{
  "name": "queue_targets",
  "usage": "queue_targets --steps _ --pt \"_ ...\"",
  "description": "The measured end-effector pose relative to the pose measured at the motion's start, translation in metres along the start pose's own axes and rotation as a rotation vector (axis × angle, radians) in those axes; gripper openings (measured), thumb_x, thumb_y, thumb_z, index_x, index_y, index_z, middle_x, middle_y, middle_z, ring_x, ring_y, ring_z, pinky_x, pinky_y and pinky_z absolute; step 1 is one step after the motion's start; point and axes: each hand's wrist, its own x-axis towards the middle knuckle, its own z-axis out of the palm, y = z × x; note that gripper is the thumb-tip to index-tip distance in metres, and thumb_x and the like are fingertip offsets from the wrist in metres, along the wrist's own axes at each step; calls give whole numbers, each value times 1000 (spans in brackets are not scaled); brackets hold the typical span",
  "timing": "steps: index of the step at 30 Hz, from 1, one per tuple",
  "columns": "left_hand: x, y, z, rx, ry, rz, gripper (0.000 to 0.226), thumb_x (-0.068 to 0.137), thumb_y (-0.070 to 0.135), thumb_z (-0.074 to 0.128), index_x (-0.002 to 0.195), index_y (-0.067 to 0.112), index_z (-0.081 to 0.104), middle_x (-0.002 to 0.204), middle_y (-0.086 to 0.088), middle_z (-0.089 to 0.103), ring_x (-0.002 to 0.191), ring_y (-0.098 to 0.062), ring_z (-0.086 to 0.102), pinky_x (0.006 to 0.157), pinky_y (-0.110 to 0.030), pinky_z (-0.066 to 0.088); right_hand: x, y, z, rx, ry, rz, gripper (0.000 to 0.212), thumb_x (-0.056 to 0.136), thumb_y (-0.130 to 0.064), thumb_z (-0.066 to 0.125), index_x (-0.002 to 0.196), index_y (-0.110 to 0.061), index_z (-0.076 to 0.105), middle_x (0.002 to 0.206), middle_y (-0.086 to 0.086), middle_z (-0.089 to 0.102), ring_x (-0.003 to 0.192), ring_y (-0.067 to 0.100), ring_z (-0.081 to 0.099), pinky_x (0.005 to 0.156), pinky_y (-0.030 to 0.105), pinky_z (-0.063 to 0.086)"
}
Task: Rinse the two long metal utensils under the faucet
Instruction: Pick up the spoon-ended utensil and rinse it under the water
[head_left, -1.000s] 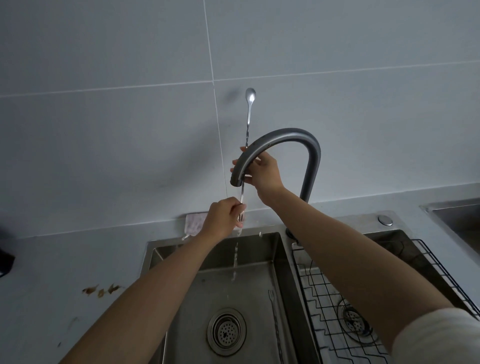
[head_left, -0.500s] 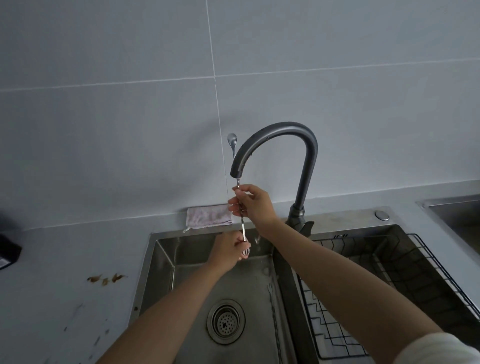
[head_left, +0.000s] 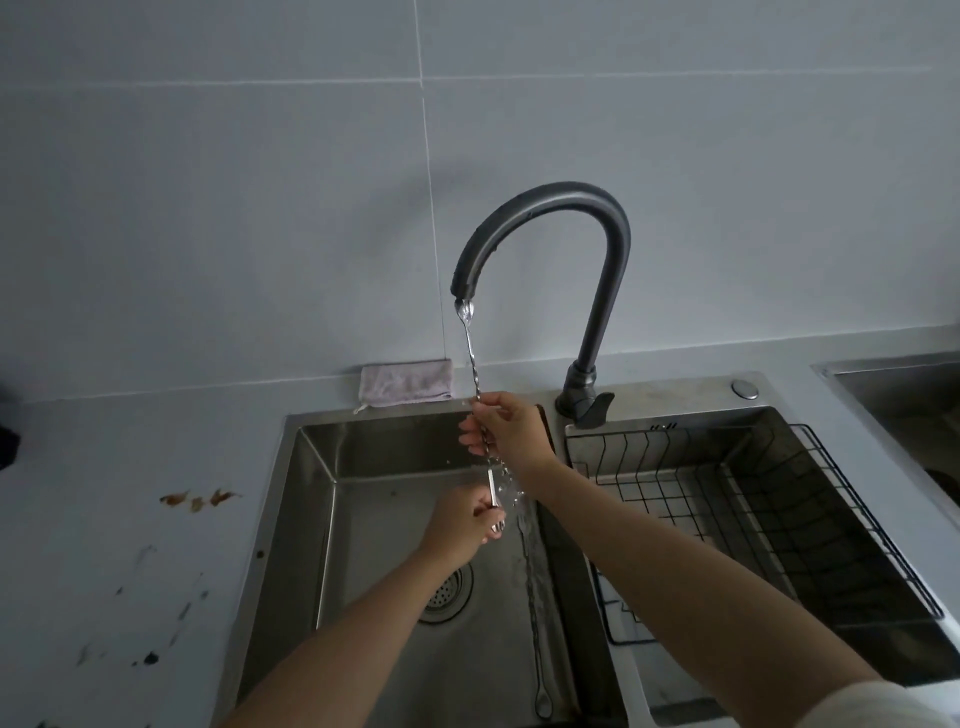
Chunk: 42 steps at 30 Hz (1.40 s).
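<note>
Dim, flat light; wide-angle edge distortion

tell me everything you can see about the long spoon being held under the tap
The long spoon is thin, shiny metal with a twisted stem and a small bowl on top. It stands nearly upright, the bowl right beneath the faucet mouth, over the sink. The right hand pinches the stem midway; the left hand grips its flat lower end, which seems to finish in small prongs. Water runs down it and splashes between the hands.
</note>
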Motion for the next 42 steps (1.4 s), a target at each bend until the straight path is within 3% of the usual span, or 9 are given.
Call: queue_targets --steps 7,12,17,19,22,27,31,35,42 --pt "-10 -25 19 -21 -31 -54 21 82 1 59 63 10 55 55 5 54 39 13 53 41 -2 37 -6 36 -6 -56 33 63 11 94 -5 48 100 -5 57 72 4 60 56 8 59 55 17 51" --pt "-12 -57 39 76 -111 -137 18 80 7 62 65 -5 64 46 8 48 36 3 46 50 -18 33 0 80 -10 -231 84 172 14 92 -4 51 101 -1 60 69 3 56 60 14 54 59 27 48" --pt "-12 -93 63 202 -252 -299 41 85 16 57 45 16 46 48 2 47 50 -16 51 62 -27 38 7 129 -14 -456 116 326 21 91 -6 52 106 4 63 73 5 61 60 12 55 57 22 47" --pt "-16 -102 72 215 -307 -364 35 85 17 59 51 12 52 53 -4 53 66 -25 61 63 -29 40 9 147 -15 -569 85 373 22 91 -6 52 108 3 63 93 15 66 76 20 63 68 25 50" --pt "-19 -111 84 269 -333 -430 16 83 15 60 81 0 64 89 -18 69 90 -31 64 71 -36 48 14 177 -15 -671 73 467 21 89 -5 52 107 -1 60 107 19 64 96 31 63 86 39 53" --pt "-25 -129 99 331 -417 -488 22 89 13 48 102 3 62 114 -16 64 105 -30 59 89 -37 47 12 217 -16 -894 5 562 19 91 -10 50 105 0 57 112 17 61 102 30 59 78 30 47" --pt "-27 -137 107 370 -446 -490 24 90 15 49 109 4 59 120 -16 60 110 -30 56 90 -34 45 9 234 -16 -986 -58 558 11 93 -5 41 96 -5 52 115 17 59 102 29 57 67 23 35" --pt "-30 -143 114 409 -414 -499 23 91 18 48 106 6 59 117 -14 62 106 -27 57 81 -29 43 7 244 -15 -1013 -63 550 21 93 -5 41 109 1 52 117 19 58 105 30 57 69 24 36" --pt "-29 -147 114 579 -475 -457 28 89 20 52 114 8 57 121 -13 60 112 -27 56 93 -34 45 5 251 -15 -1031 -88 545 24 95 -6 41 117 0 48 120 18 55 108 29 54 76 27 41"
